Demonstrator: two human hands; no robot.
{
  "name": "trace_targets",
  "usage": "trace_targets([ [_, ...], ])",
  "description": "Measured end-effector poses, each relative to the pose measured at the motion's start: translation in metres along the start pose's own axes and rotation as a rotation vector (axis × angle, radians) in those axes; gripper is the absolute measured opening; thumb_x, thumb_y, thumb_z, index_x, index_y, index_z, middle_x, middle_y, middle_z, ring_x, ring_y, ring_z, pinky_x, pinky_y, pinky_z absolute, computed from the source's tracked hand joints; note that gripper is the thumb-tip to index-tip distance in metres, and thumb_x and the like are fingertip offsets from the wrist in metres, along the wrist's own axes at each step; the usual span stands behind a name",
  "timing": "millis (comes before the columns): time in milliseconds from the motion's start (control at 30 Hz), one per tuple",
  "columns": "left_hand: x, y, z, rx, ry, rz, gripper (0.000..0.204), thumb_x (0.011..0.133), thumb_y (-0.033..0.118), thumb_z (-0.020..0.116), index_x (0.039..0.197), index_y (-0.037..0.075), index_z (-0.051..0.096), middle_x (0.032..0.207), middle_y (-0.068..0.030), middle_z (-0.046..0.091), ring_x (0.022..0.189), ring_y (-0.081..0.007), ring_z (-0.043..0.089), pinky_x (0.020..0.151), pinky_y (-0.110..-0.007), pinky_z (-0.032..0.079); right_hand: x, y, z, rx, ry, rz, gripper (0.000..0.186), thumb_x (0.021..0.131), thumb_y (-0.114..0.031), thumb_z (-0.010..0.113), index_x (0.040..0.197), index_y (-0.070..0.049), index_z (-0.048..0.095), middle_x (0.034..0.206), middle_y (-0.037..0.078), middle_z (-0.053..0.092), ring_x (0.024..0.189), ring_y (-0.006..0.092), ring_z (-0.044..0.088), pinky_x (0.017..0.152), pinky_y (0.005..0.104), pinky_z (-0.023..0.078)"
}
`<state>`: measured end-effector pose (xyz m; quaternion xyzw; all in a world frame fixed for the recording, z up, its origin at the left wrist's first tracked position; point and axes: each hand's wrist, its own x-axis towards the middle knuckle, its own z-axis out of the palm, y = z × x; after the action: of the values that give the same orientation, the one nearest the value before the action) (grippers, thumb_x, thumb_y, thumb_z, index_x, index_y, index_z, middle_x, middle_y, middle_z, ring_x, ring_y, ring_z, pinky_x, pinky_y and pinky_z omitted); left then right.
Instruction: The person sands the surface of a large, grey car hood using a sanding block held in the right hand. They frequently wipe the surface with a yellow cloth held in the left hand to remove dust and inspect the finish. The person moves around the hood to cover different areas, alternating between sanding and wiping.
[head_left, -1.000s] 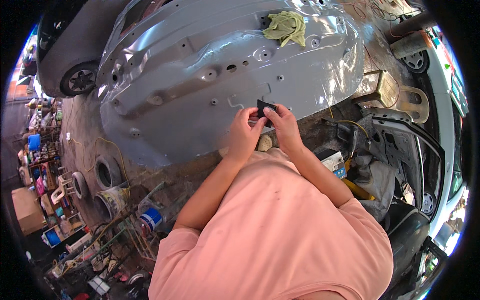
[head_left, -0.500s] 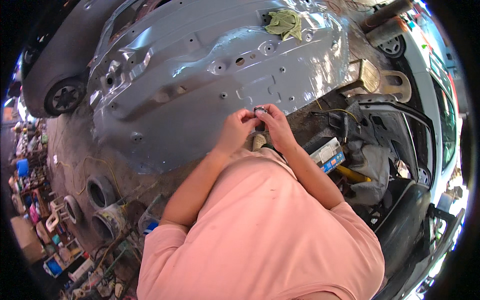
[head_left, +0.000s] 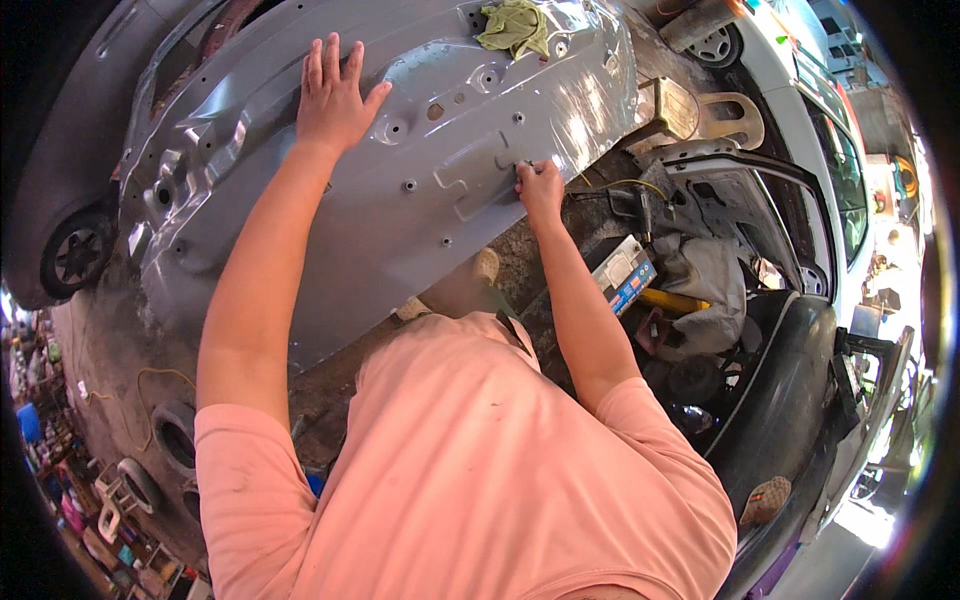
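A large grey pressed metal panel [head_left: 380,230], with ridges, holes and raised bosses, lies before me. My left hand [head_left: 335,100] rests palm down on its upper middle, fingers stretched and slightly spread. Near the panel's lower right edge, beside a stamped raised outline, my right hand [head_left: 540,188] is closed round a small dark piece [head_left: 525,168], mostly hidden by my fingers. A crumpled green cloth [head_left: 513,28] lies on the panel's far part.
A dark car [head_left: 75,250] stands left, a white car [head_left: 845,200] right. Tyres [head_left: 172,440] lie on the floor at lower left. A plastic chair [head_left: 730,120], a bare door frame [head_left: 720,190], a boxed battery-like object [head_left: 620,270] and a grey cover [head_left: 710,330] crowd my right side.
My hands have parted: the left has moved forward and up onto the panel and opened; the right has moved up and right to the panel, still holding the small dark piece.
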<state>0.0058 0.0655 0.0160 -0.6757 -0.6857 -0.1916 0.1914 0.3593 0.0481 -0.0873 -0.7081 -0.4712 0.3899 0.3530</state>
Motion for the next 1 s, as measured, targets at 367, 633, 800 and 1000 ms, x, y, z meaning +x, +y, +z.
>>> trace_targets([
  [367, -0.006, -0.003, 0.009, -0.002, 0.014, 0.019, 0.083, 0.103, 0.063, 0.052, 0.165, 0.012, 0.033, 0.172, -0.0225, 0.023, 0.16, -0.0438, 0.016, 0.131, -0.057, 0.016, -0.019, -0.004, 0.014, -0.145, -0.038, -0.035, 0.03, 0.094, -0.022, 0.076, 0.108, 0.002, 0.067, 0.092, 0.026, 0.072, 0.085, 0.042, 0.073, 0.076, 0.0487, 0.055],
  [633, -0.003, 0.002, 0.007, -0.067, 0.044, -0.023, 0.078, 0.103, 0.059, 0.056, 0.162, 0.011, 0.04, 0.171, -0.0199, 0.026, 0.16, -0.0411, 0.019, 0.13, -0.054, 0.02, -0.001, -0.003, -0.03, -0.588, -0.087, -0.614, 0.019, 0.096, -0.015, 0.069, 0.11, -0.001, 0.066, 0.113, 0.024, 0.068, 0.104, 0.0488, 0.065, 0.09, 0.0554, 0.052],
  [800, -0.005, 0.003, -0.008, -0.138, -0.037, -0.049, 0.087, 0.094, 0.054, 0.065, 0.158, 0.001, 0.041, 0.169, -0.0288, 0.025, 0.159, -0.0448, 0.018, 0.132, -0.054, 0.013, 0.021, -0.026, -0.034, -0.886, -0.291, -0.884, 0.017, 0.093, -0.014, 0.067, 0.107, -0.004, 0.067, 0.108, 0.02, 0.068, 0.1, 0.0442, 0.067, 0.09, 0.0542, 0.053],
  [1000, -0.006, 0.005, -0.01, -0.139, -0.039, -0.056, 0.087, 0.095, 0.054, 0.065, 0.159, 0.001, 0.039, 0.17, -0.0283, 0.024, 0.16, -0.0433, 0.016, 0.132, -0.053, 0.013, 0.04, -0.038, -0.036, -1.051, -0.393, -1.05, 0.013, 0.09, -0.015, 0.066, 0.099, -0.007, 0.07, 0.106, 0.018, 0.068, 0.098, 0.0407, 0.069, 0.087, 0.0521, 0.054],
])
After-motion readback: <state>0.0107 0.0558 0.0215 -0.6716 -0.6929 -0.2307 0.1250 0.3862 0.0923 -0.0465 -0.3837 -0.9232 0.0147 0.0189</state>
